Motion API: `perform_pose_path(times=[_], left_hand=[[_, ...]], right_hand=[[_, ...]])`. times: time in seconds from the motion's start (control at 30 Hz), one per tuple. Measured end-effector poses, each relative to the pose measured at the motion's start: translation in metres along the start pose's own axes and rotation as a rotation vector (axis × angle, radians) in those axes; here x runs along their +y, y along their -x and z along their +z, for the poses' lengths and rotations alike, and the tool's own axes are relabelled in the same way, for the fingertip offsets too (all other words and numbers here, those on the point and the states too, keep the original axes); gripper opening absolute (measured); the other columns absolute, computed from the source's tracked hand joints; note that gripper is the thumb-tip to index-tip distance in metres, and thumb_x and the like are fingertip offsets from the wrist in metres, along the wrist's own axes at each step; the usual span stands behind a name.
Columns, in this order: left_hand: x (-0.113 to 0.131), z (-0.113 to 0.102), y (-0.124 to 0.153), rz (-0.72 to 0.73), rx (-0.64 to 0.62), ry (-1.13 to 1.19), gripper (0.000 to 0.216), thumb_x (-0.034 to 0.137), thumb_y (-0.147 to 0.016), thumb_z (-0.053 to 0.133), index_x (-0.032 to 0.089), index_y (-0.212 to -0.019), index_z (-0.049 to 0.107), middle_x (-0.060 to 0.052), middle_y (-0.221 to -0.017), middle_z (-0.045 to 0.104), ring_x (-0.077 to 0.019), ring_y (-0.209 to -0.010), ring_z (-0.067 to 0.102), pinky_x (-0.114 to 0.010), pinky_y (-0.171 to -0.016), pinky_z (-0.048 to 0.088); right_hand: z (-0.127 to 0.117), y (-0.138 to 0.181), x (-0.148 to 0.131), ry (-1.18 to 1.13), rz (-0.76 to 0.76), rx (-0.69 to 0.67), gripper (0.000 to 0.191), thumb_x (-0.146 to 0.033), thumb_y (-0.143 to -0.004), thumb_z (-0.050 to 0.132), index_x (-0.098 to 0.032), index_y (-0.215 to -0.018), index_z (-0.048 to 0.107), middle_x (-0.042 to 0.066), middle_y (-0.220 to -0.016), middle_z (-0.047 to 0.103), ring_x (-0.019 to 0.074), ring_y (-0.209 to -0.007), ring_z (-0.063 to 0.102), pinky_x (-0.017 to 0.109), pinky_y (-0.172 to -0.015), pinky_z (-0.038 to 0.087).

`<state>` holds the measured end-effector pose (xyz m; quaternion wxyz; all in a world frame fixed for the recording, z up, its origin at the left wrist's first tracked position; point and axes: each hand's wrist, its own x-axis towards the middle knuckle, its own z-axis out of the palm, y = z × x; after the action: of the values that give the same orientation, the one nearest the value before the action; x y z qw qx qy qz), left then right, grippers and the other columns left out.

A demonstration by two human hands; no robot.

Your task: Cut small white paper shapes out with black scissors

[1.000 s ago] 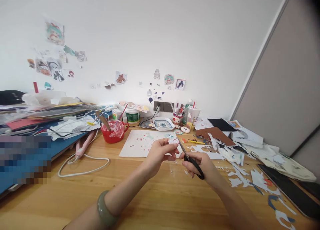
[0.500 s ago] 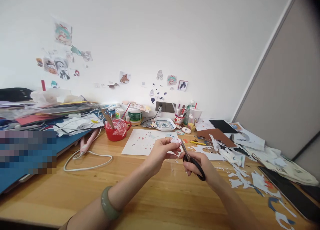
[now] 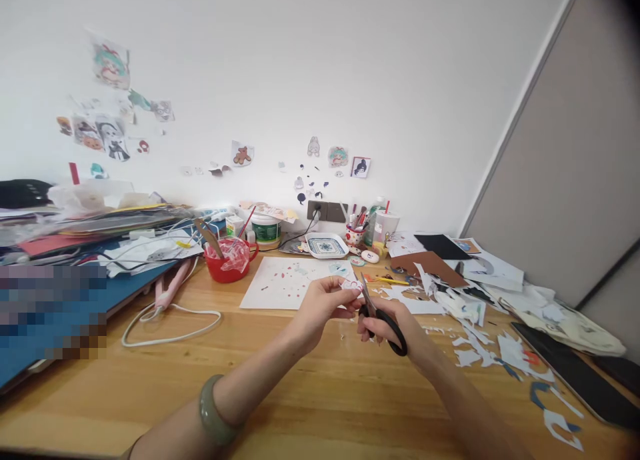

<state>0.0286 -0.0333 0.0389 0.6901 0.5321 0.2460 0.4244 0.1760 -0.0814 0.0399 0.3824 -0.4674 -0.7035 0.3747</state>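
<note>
Between its thumb and fingers my left hand [image 3: 325,307] pinches a small paper cutout [image 3: 351,285], white with pink-red lines. Black-handled scissors [image 3: 389,327] are in my right hand [image 3: 395,323], their blades pointing up and away beside the cutout. The blades look slightly parted; whether they touch the paper I cannot tell. Behind my hands lies a white sheet [image 3: 273,283] dotted with small red and bluish pieces. A green bangle [image 3: 214,410] circles my left wrist.
White paper scraps [image 3: 467,357] are strewn at the right, near a dark flat tablet-like slab [image 3: 575,373]. A red mug [image 3: 227,267], a patterned square dish [image 3: 327,245] and a clear cup [image 3: 385,227] stand along the back. At left, a white cord [image 3: 173,342] loops over the wood.
The view has shifted slightly, so most things sit a little further left. My right hand has turned the scissors a little, with the blades more upright. The left hand keeps its pinch on the cutout.
</note>
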Motion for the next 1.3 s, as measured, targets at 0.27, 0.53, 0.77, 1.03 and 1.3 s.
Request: perform_pose_path(times=[0.27,0.53,0.77,1.03,1.3], left_hand=[[-0.001,0.000,-0.001,-0.004,0.002,-0.001,0.023,0.032,-0.061,0.065,0.011,-0.063,0.053,-0.003,-0.063,0.059,-0.0081,-0.055,0.051,-0.022,-0.057,0.041],[-0.001,0.000,-0.002,-0.028,0.017,0.018,0.024,0.031,-0.059,0.066,0.012,-0.061,0.053,-0.002,-0.059,0.058,-0.0084,-0.055,0.052,-0.021,-0.056,0.041],[-0.001,-0.001,-0.002,-0.039,0.002,0.027,0.025,0.031,-0.059,0.066,0.012,-0.060,0.050,-0.004,-0.062,0.060,-0.0094,-0.057,0.054,-0.021,-0.056,0.041],[0.002,-0.003,-0.003,-0.035,-0.010,0.009,0.022,0.030,-0.060,0.066,0.012,-0.061,0.052,-0.002,-0.059,0.057,-0.0112,-0.060,0.055,-0.021,-0.056,0.041],[0.001,-0.005,-0.004,-0.032,-0.011,0.005,0.024,0.033,-0.060,0.065,0.012,-0.062,0.053,-0.001,-0.058,0.055,-0.0079,-0.054,0.051,-0.021,-0.055,0.042]], right_hand=[[0.000,0.000,0.003,-0.010,-0.005,-0.004,0.014,-0.028,-0.074,0.049,-0.015,-0.076,0.051,0.000,-0.062,0.054,0.0110,-0.056,0.052,0.021,-0.048,0.038],[0.000,0.001,0.004,0.020,0.030,0.010,0.013,-0.028,-0.074,0.049,-0.016,-0.069,0.049,-0.003,-0.055,0.049,0.0083,-0.047,0.047,0.019,-0.043,0.035],[0.000,0.000,0.005,0.020,0.049,0.026,0.014,-0.028,-0.072,0.049,-0.015,-0.075,0.051,-0.003,-0.054,0.047,0.0081,-0.046,0.045,0.019,-0.041,0.033],[0.001,0.000,-0.008,-0.008,0.069,0.054,0.016,-0.028,-0.069,0.050,-0.014,-0.077,0.051,-0.005,-0.051,0.044,0.0075,-0.046,0.041,0.020,-0.042,0.031],[0.001,0.003,-0.010,-0.026,0.089,0.063,0.017,-0.030,-0.069,0.050,-0.014,-0.075,0.050,-0.005,-0.050,0.045,0.0070,-0.044,0.041,0.019,-0.041,0.031]])
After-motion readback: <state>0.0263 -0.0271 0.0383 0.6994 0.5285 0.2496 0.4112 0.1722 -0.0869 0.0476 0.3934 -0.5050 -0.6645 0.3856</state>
